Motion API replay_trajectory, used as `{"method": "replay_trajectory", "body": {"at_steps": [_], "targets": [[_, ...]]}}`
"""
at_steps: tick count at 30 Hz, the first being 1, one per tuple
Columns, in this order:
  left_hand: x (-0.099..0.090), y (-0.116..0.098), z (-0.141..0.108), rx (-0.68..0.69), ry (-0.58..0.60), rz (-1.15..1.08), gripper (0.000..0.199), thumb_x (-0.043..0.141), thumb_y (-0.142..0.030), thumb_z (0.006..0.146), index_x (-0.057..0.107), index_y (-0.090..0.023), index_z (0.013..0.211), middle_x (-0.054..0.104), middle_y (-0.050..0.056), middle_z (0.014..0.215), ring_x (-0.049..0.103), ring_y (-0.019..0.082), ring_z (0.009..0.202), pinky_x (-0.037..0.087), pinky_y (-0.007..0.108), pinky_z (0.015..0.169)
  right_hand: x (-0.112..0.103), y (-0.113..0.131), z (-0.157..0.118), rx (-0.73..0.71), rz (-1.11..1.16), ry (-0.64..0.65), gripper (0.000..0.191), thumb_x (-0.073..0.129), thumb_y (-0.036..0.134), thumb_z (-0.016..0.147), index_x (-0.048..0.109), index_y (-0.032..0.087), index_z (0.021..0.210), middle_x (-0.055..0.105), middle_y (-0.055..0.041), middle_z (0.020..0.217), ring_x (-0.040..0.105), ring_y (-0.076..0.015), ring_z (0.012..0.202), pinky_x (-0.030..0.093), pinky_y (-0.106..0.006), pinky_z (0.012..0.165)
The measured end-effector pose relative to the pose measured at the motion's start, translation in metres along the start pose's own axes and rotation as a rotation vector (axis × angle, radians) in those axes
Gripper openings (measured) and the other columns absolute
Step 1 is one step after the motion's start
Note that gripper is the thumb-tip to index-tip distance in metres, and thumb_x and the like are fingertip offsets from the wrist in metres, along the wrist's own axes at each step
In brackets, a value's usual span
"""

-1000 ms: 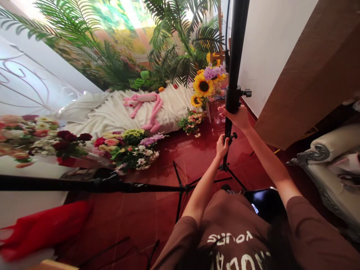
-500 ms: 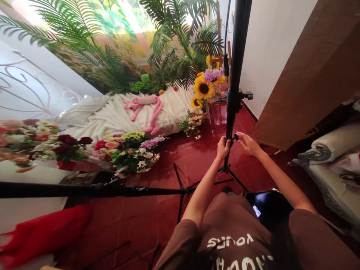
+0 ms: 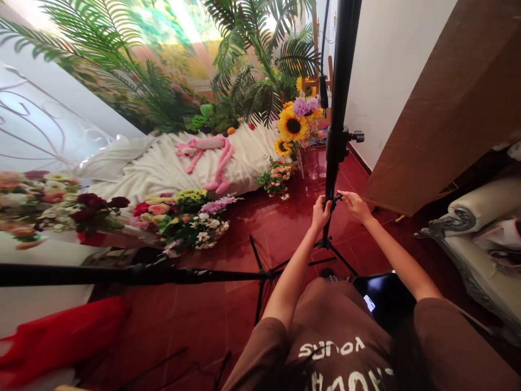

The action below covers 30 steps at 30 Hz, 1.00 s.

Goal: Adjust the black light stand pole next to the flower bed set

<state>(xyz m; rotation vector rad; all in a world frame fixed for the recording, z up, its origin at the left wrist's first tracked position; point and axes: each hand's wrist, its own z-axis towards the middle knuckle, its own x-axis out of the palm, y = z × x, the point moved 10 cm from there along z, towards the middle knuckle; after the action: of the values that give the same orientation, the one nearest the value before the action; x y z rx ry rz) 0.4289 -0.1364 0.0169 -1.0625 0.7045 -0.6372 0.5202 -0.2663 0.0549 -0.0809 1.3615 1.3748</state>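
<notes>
A black stand pole [image 3: 336, 146] rises upright in front of me, its legs spread on the red floor. My left hand [image 3: 321, 213] is wrapped round the pole's lower part. Just right of it, my right hand [image 3: 355, 206] has its thumb and fingers closed on a small black knob [image 3: 337, 197] on the pole's side. Higher up, another black knob [image 3: 358, 136] sticks out to the right.
A second black pole [image 3: 220, 277] crosses low from the left. Beyond it are flower bunches [image 3: 191, 222] and a white-draped bed [image 3: 248, 163] with a pink plush toy [image 3: 222, 168]. Sunflowers [image 3: 292, 126], a brown board [image 3: 431, 119] and a pale sofa [image 3: 484, 201] stand around.
My right hand has moved slightly left, and its fingers have closed on the small knob. My left hand stays on the pole. The view has shifted a little.
</notes>
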Motion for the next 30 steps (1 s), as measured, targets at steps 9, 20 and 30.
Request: {"method": "replay_trajectory", "body": {"at_steps": [9,20,30], "targets": [[0.000,-0.001,-0.001,0.013,-0.015,0.019,0.043,0.042,-0.057,0.093,0.057,-0.018,0.103,0.066,0.006,0.091,0.062,0.016,0.080,0.047,0.027,0.077,0.009,-0.009,0.011,0.053,0.076,-0.136,0.056,0.025,0.063,0.097,0.065,0.024,0.101,0.069,-0.0066,0.098,0.061,-0.0210,0.096,0.047,-0.035,0.090],[0.001,0.004,0.000,0.014,-0.011,-0.003,0.038,0.045,-0.052,0.093,0.057,-0.018,0.105,0.066,0.005,0.086,0.062,0.016,0.075,0.048,0.028,0.073,0.021,-0.032,0.031,0.603,-0.118,-0.004,0.059,0.028,0.050,0.098,0.062,0.018,0.061,0.066,-0.0112,0.064,0.066,-0.0213,0.077,0.041,-0.027,0.072],[0.000,0.004,-0.001,-0.002,-0.023,-0.021,0.037,0.049,-0.051,0.092,0.060,-0.018,0.105,0.068,0.009,0.095,0.065,0.019,0.085,0.050,0.031,0.080,0.037,-0.040,0.030,0.746,0.291,0.085,0.039,0.053,0.036,0.087,0.054,0.019,0.053,0.043,0.0022,0.038,0.045,-0.0121,0.040,0.035,-0.025,0.048]]}}
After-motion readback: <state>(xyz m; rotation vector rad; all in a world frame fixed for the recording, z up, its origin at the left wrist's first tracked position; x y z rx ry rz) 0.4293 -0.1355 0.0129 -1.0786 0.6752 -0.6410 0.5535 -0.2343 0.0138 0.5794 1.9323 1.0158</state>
